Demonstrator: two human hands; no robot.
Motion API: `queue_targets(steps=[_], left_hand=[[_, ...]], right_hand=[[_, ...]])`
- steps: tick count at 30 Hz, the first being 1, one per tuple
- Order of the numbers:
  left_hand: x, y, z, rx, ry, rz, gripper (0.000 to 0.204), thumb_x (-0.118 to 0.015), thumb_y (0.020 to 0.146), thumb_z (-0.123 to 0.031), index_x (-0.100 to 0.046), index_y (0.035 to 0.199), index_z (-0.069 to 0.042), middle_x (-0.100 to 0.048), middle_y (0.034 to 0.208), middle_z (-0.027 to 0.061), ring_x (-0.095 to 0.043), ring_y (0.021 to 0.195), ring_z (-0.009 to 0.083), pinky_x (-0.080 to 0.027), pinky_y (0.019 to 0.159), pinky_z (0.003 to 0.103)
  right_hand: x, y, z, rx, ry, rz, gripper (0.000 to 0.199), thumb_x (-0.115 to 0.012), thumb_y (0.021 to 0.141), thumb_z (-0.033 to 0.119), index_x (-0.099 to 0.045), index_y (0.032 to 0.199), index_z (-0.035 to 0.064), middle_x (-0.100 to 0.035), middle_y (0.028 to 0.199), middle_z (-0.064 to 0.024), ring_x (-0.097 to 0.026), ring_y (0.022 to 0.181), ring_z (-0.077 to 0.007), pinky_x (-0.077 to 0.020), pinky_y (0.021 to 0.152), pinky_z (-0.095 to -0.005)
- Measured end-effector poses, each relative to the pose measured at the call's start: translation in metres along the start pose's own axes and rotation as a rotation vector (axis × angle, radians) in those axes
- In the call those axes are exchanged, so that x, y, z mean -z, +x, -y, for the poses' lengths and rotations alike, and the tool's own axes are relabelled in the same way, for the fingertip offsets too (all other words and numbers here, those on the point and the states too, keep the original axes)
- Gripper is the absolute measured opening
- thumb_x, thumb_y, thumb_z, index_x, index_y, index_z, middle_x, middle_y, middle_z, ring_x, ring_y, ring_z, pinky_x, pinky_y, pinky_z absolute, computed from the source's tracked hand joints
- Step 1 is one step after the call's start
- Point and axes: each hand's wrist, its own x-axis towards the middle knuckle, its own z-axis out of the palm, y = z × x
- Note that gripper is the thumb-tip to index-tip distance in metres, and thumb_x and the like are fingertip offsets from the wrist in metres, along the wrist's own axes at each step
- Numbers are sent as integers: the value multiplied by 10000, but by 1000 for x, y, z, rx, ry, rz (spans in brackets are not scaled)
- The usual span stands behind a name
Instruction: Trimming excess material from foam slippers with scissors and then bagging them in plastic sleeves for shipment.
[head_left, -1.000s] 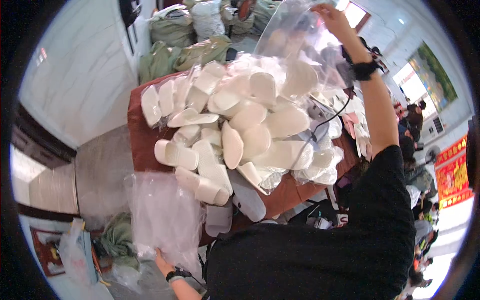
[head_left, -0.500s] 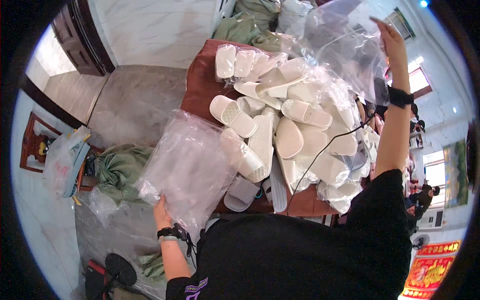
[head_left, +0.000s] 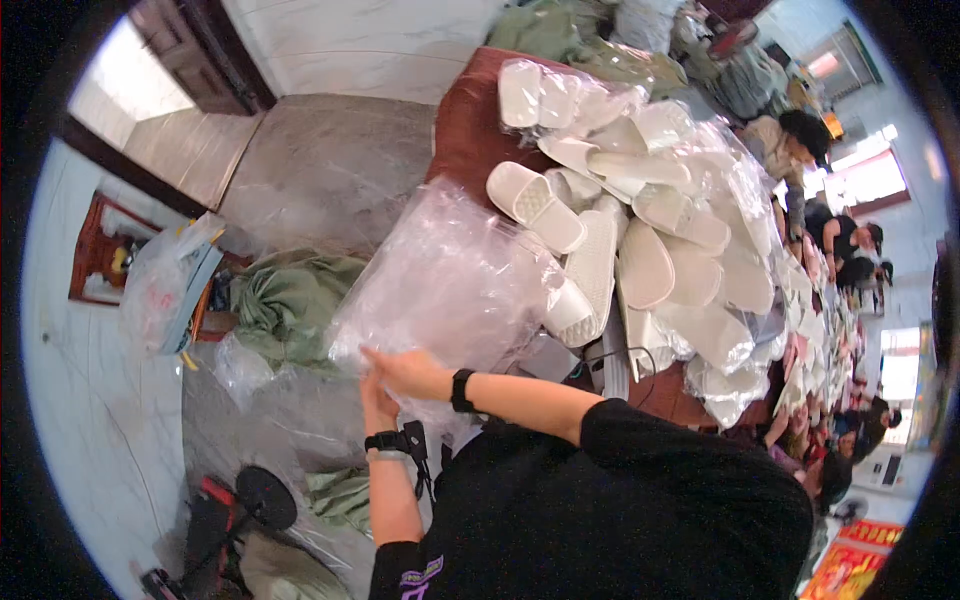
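A stack of flat clear plastic bags (head_left: 450, 275) lies over the left edge of the table, its near corner at my two hands. My left hand (head_left: 377, 402) grips that near edge from below, its fingers partly hidden. Crossing in front of it, my right hand (head_left: 418, 376) has its fingers together at the same corner, pinching the plastic. Just beyond the bags are white slide sandals (head_left: 537, 205) in a loose heap, many bare and some wrapped in clear film.
The table has a brown cover (head_left: 468, 110). Green sacks (head_left: 290, 305) lie on the floor at left, by a bench holding a plastic bag (head_left: 165, 290). A black cable (head_left: 640, 352) loops near the table's front edge. Other people (head_left: 795, 150) are at the right, beside more sandals.
My right hand has come down from the upper right to the bag stack beside my left hand. The loose clear bag it raised is out of it. The view has shifted.
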Motion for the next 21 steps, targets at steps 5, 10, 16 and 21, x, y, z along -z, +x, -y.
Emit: queue_targets(steps=[5, 10, 16, 21], left_hand=[[103, -13, 25, -74, 87, 78, 469, -450, 889, -451, -493, 1133, -52, -537, 1030, 57, -524, 942, 185, -413, 755, 318], [-9, -7, 15, 26, 158, 131, 595, -385, 919, -517, -460, 1228, -14, -530, 1178, 105, -510, 1076, 221, -380, 957, 387], [-7, -21, -18, 230, 235, 73, 523, -477, 909, -399, -461, 1263, -16, -491, 1251, 119, -492, 1134, 253, -416, 943, 376], [-19, -17, -20, 123, 387, 145, 558, -485, 908, -393, -430, 1294, 6, -489, 1271, 131, -492, 1138, 283, -404, 966, 404]], right_hand=[[-28, -3, 6, 85, 500, 213, 755, -461, 904, 417, -32, 1463, 144, -628, 796, -222, -618, 755, -339, -452, 681, -433], [-57, 15, -61, -158, 488, -323, 833, -457, 899, 467, 3, 1444, 36, -616, 1003, -222, -599, 904, -337, -454, 815, -390], [87, -79, -11, 196, 328, -54, 536, -652, 798, 257, -469, 1244, 24, -588, 1076, -198, -553, 1034, -341, -438, 901, -400], [298, -269, -47, -595, -136, -1106, 425, -653, 777, 229, -535, 1145, 53, -586, 1076, -160, -572, 986, -332, -462, 830, -408]])
